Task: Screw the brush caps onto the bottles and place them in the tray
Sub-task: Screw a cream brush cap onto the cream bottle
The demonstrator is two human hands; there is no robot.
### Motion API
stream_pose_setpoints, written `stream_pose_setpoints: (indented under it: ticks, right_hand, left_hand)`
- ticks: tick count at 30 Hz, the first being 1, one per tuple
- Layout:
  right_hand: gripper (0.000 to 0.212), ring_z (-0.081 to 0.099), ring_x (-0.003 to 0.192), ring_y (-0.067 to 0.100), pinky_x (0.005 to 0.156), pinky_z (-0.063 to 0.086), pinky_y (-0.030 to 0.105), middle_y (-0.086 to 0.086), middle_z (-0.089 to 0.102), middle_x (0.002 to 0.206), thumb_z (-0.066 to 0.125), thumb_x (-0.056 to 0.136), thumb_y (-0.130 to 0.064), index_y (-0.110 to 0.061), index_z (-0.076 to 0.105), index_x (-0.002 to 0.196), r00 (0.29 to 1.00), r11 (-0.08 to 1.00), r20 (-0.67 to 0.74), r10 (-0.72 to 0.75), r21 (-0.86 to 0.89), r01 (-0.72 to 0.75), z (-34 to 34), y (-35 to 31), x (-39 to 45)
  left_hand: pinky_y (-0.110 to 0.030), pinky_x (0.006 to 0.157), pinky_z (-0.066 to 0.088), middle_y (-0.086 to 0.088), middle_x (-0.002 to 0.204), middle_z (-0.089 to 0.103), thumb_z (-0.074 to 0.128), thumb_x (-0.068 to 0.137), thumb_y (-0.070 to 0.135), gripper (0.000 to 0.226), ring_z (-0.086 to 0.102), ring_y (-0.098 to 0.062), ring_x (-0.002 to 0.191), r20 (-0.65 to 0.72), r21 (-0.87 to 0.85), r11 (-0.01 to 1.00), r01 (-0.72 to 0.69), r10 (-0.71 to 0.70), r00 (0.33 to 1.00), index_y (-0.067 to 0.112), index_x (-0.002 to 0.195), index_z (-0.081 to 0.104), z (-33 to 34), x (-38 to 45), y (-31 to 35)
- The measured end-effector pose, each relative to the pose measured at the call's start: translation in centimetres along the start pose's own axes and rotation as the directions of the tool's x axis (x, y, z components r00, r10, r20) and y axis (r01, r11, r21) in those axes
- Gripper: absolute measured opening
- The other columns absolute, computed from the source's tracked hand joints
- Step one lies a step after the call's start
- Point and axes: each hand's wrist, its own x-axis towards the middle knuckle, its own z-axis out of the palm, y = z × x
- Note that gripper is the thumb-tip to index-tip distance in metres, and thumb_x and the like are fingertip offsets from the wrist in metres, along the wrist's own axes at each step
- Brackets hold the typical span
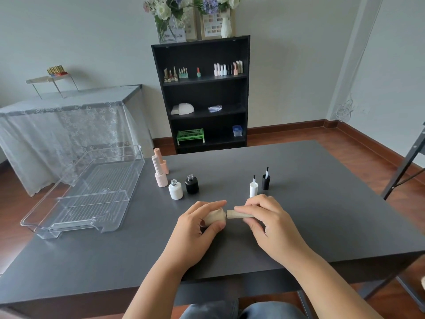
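A beige bottle (212, 218) is held lying on its side just above the table (299, 222), near the front edge, with its long axis running left to right and its neck turned toward the person's right. It is grasped in the grip of the left hand (195, 229), thumb below and fingers curled over the top. The matching beige brush cap (239, 214) is pinched in the grip of the right hand (269, 223), and is set along the same line, its open end meeting the bottle's neck; whether the threads are fully seated cannot be told. The coming move is judged to turn on this shared axis: the cap is to be twisted about it while the bottle is kept from rolling. The clear tray (80, 196) lies well apart to the left, so the left hand is the nearer one for the placing. A white bottle (176, 189) and a black bottle (192, 184) stand uncapped beyond the hands, their caps standing apart to the right.
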Motion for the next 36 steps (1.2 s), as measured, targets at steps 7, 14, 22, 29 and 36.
stream_pose_setpoints:
  ticks: [7, 14, 22, 29, 36]
  right_hand:
    - [0.035, 0.055, 0.085, 0.018, 0.076, 0.046, 0.018, -0.002, 0.067, 0.094, 0.078, 0.074, 0.005, -0.015, 0.076, 0.102, 0.999, 0.999, -0.033, 0.014, 0.043, -0.012, -0.23, 0.15, 0.09]
    - [0.033, 0.055, 0.082, 0.016, 0.074, 0.040, 0.010, -0.004, 0.067, 0.089, 0.073, 0.081, -0.002, -0.015, 0.073, 0.111, 0.996, 0.991, 0.054, 0.071, 0.114, -0.076, -0.19, 0.24, 0.07]
    - [0.024, 0.055, 0.064, 0.003, 0.059, 0.039, 0.011, -0.012, 0.065, 0.068, 0.049, 0.099, -0.026, -0.038, 0.066, 0.110, 0.949, 0.939, 0.207, 0.239, 0.201, -0.280, -0.04, 0.62, -0.13]
    - [0.034, 0.052, 0.054, 0.006, 0.055, 0.041, 0.022, -0.005, 0.065, 0.062, 0.033, 0.093, -0.053, -0.041, 0.061, 0.108, 0.939, 0.901, 0.200, 0.281, 0.281, -0.330, 0.07, 0.65, -0.16]
    - [0.036, 0.056, 0.101, 0.014, 0.089, 0.042, 0.016, -0.014, 0.056, 0.113, 0.063, 0.087, -0.019, -0.033, 0.058, 0.119, 0.975, 0.935, 0.174, 0.141, 0.300, -0.189, -0.36, 0.42, -0.18]
  left_hand:
    - [-0.014, 0.080, 0.047, 0.019, 0.098, 0.070, 0.058, 0.085, 0.054, 0.034, 0.067, -0.005, 0.088, 0.054, -0.136, 0.983, 0.121, -0.115, 0.992, 0.048, 0.118, 0.060, -0.23, 0.09, -0.06]
    - [-0.019, 0.080, 0.051, 0.012, 0.098, 0.070, 0.071, 0.085, 0.031, 0.031, 0.068, -0.012, 0.085, 0.018, -0.202, 0.971, 0.126, -0.125, 0.992, 0.044, 0.113, 0.064, -0.35, 0.07, -0.06]
    - [-0.020, 0.085, 0.052, 0.017, 0.106, 0.064, 0.078, 0.077, 0.012, 0.052, 0.065, -0.010, 0.102, 0.037, -0.089, 0.996, 0.031, -0.027, 0.999, 0.041, 0.118, 0.063, -0.30, -0.15, 0.06]
    - [-0.032, 0.075, 0.054, 0.020, 0.100, 0.062, 0.079, 0.076, 0.022, 0.040, 0.062, -0.010, 0.091, 0.028, 0.106, 0.993, -0.048, 0.046, 0.999, 0.035, 0.112, 0.068, 0.10, -0.25, 0.46]
    - [-0.033, 0.075, 0.052, 0.019, 0.101, 0.061, 0.075, 0.079, 0.027, 0.037, 0.062, -0.013, 0.088, 0.009, 0.121, 0.992, -0.045, 0.044, 0.999, 0.038, 0.113, 0.066, 0.11, -0.23, 0.53]
